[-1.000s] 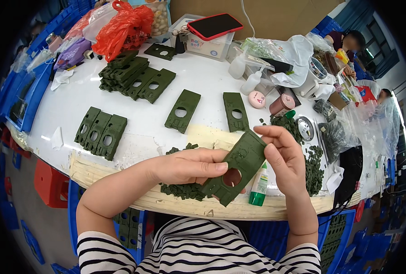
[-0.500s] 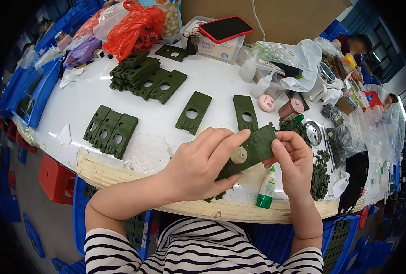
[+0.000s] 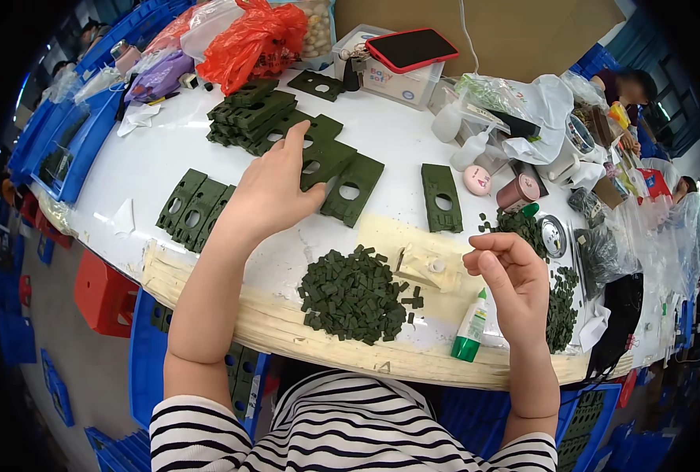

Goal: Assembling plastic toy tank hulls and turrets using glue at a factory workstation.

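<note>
The worker's left hand (image 3: 275, 189) clamps a flat, round-holed green plate (image 3: 334, 156); the right hand (image 3: 513, 277) curls, fingers loosely parted, beside a pale block (image 3: 419, 270).

Top (image 3: 350, 436): white cloth with black stripes running across the front
Stripes: thin and dark, the white bands between them broader; they bend into waves where the fabric creases
Fit: loose, with soft folds across the front
Left sleeve (image 3: 196, 436): same black-and-white striped cloth, short, its wide opening near the elbow
Right sleeve (image 3: 527, 452): matching stripes and cut, partly in view at the lower edge
Left forearm (image 3: 204, 315): bare from sleeve to wrist
Right forearm (image 3: 532, 385): bare likewise
Left grip (image 3: 275, 185): a bare hand
Right grip (image 3: 513, 287): also a bare hand
</note>
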A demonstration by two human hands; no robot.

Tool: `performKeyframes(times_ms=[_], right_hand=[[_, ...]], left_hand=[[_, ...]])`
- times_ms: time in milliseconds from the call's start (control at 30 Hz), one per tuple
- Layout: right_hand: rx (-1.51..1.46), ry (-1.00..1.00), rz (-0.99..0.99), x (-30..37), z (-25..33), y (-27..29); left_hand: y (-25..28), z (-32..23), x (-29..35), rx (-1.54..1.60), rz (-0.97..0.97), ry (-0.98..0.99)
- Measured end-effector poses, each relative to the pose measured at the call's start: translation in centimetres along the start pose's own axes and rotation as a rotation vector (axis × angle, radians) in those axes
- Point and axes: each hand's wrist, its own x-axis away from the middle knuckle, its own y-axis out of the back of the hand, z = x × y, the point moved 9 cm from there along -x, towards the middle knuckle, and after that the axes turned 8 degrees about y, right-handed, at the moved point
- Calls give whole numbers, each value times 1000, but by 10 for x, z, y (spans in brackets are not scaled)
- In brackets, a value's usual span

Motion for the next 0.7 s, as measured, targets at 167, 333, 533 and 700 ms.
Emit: performKeyframes(times_ms=[167,333,533,700], right_hand=[[7,-11,-2,1,0,1],[20,-19,16,2,1,-1],[9,-3,25,2,1,-3],[14,9,18,3,2,-1]], left_hand=[[-7,0,1,-90,-41,-54],[-13,-9,4,-135,-17,-39],[-25,-7,-10,-86,-52,-102],[-20,-8,-3,-117,-28,-83]])
